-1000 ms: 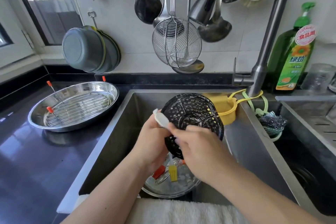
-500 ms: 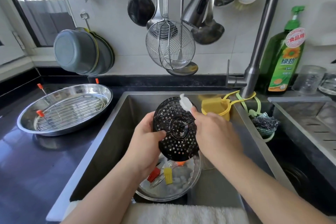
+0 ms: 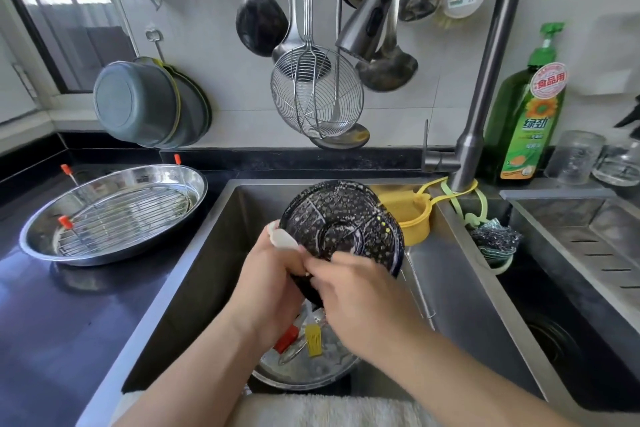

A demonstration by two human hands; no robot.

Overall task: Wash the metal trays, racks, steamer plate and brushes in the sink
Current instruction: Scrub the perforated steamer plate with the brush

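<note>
So your left hand [image 3: 268,282] grips the soapy steamer plate [image 3: 341,224], your right hand [image 3: 360,291] holds a brush [image 3: 282,237]; the tray [image 3: 301,373] in the sink [image 3: 194,270] waits, while another tray [image 3: 114,215] sits on the counter [image 3: 69,315].

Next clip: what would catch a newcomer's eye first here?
The black perforated steamer plate, soapy and held up over the sink by the left hand while the right hand scrubs it. Next, the shiny oval tray holding a wire rack on the dark counter at left.
</note>
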